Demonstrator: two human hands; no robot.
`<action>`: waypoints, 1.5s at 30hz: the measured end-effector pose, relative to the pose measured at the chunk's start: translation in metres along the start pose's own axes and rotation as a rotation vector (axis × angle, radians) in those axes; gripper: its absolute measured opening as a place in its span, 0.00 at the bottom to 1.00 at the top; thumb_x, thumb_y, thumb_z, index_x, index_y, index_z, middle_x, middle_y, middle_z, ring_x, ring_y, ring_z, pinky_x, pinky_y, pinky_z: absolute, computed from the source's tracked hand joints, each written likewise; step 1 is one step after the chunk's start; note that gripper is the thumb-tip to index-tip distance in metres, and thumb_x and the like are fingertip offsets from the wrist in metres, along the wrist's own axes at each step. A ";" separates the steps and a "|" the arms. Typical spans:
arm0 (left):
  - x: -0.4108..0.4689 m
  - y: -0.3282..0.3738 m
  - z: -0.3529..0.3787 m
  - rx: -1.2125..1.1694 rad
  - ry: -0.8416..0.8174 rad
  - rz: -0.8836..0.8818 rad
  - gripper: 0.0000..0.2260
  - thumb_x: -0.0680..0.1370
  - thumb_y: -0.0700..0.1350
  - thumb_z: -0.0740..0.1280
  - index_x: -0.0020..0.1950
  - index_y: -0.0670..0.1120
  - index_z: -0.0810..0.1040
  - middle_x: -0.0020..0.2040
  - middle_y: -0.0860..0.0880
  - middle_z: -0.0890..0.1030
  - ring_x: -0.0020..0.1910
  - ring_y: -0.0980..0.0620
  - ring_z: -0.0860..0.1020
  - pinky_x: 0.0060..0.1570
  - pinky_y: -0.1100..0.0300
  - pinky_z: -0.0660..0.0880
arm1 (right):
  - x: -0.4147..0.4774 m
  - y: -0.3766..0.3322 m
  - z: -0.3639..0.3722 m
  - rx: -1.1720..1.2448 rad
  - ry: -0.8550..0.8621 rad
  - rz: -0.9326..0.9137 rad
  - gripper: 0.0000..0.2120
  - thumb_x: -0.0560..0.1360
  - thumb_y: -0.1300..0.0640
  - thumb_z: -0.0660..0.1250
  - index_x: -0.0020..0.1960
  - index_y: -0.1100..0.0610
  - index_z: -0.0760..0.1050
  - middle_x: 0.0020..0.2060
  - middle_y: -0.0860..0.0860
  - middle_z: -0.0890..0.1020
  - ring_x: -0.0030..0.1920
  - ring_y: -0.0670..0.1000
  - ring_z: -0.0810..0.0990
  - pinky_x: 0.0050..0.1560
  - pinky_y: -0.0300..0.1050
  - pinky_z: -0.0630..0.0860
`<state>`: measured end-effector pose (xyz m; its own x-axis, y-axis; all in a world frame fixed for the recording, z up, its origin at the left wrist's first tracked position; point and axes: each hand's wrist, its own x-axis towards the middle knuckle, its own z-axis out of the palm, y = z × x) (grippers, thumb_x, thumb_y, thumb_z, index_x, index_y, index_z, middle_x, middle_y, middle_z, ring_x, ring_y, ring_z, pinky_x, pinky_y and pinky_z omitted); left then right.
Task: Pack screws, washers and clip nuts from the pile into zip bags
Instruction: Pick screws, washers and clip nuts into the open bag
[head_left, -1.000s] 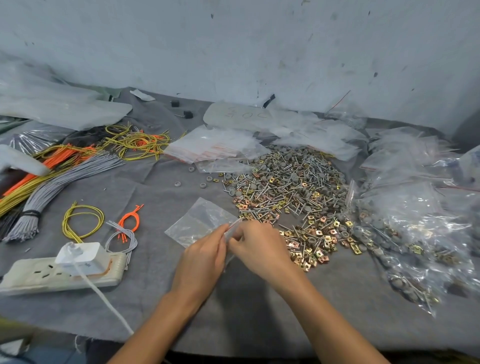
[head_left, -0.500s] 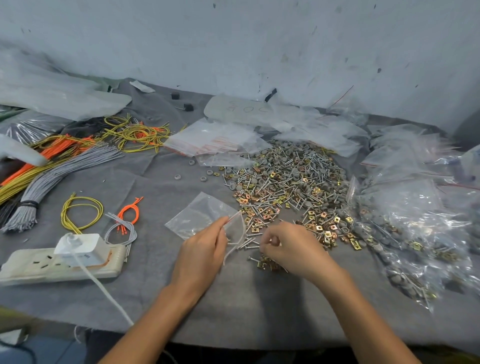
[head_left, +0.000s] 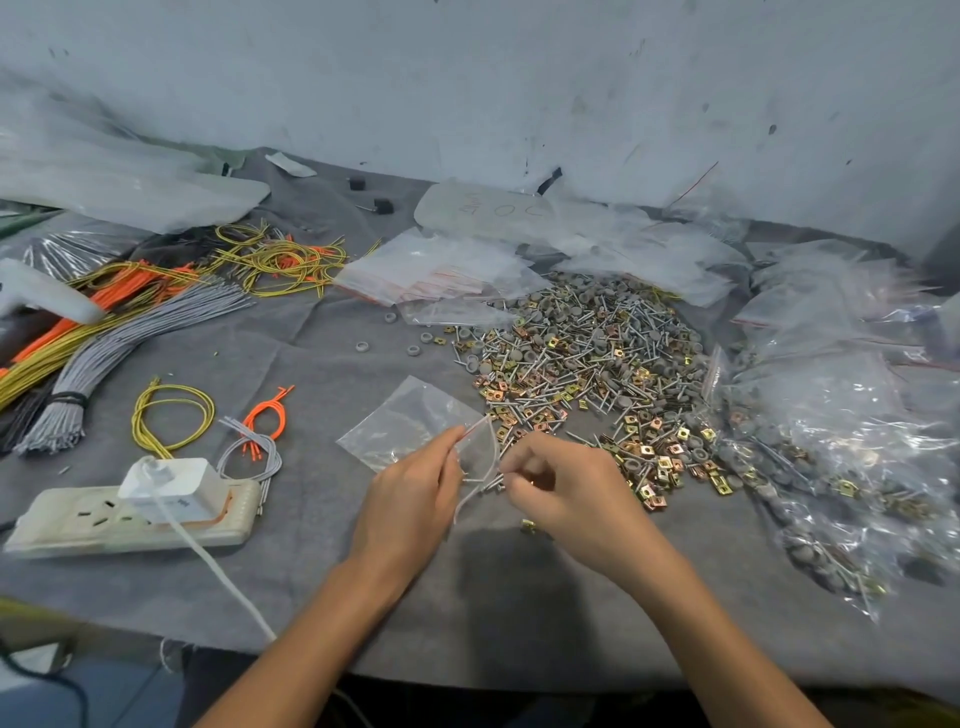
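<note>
A clear zip bag (head_left: 410, 423) lies on the grey cloth with its mouth toward me. My left hand (head_left: 415, 491) pinches the bag's rim and holds the mouth apart. My right hand (head_left: 566, 483) is closed around a few screws and small parts right at the bag's mouth. The pile of screws, grey washers and brass clip nuts (head_left: 587, 358) spreads just beyond and to the right of my right hand. One loose clip nut (head_left: 529, 526) lies under my right hand.
Filled bags (head_left: 841, 447) are heaped at the right. Empty zip bags (head_left: 436, 270) lie behind the pile. Wire bundles (head_left: 130, 338) and loose wire loops (head_left: 174, 415) lie at left. A power strip with a white charger (head_left: 135, 512) sits front left.
My right hand went from the bag's mouth to the pile's near edge, closed on parts, and has come back to the mouth. My left hand kept hold of the bag.
</note>
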<state>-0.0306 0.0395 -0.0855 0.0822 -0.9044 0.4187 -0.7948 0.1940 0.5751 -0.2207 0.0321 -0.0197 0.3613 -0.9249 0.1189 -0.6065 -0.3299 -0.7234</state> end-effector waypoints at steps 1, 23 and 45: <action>0.000 0.000 0.000 0.003 0.002 0.001 0.16 0.81 0.50 0.59 0.66 0.52 0.78 0.56 0.51 0.85 0.52 0.48 0.81 0.47 0.54 0.77 | -0.002 -0.002 0.000 0.058 -0.011 -0.011 0.02 0.73 0.53 0.68 0.45 0.46 0.78 0.34 0.43 0.82 0.34 0.44 0.79 0.40 0.43 0.75; 0.000 0.006 -0.006 -0.015 0.017 0.004 0.14 0.81 0.42 0.65 0.66 0.47 0.80 0.56 0.49 0.85 0.52 0.45 0.83 0.47 0.52 0.78 | 0.044 0.025 -0.006 -0.326 -0.076 -0.047 0.03 0.78 0.49 0.69 0.45 0.45 0.77 0.39 0.40 0.73 0.41 0.40 0.72 0.44 0.47 0.72; 0.000 0.009 -0.008 -0.071 0.016 -0.058 0.14 0.82 0.41 0.64 0.66 0.46 0.80 0.52 0.47 0.86 0.50 0.42 0.82 0.46 0.49 0.77 | 0.031 0.020 -0.033 -0.522 -0.204 -0.031 0.05 0.80 0.56 0.64 0.48 0.52 0.79 0.41 0.44 0.81 0.44 0.47 0.78 0.49 0.51 0.78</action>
<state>-0.0331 0.0439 -0.0747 0.1370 -0.9090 0.3937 -0.7435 0.1683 0.6472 -0.2449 -0.0098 -0.0078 0.4828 -0.8750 -0.0362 -0.8447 -0.4544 -0.2829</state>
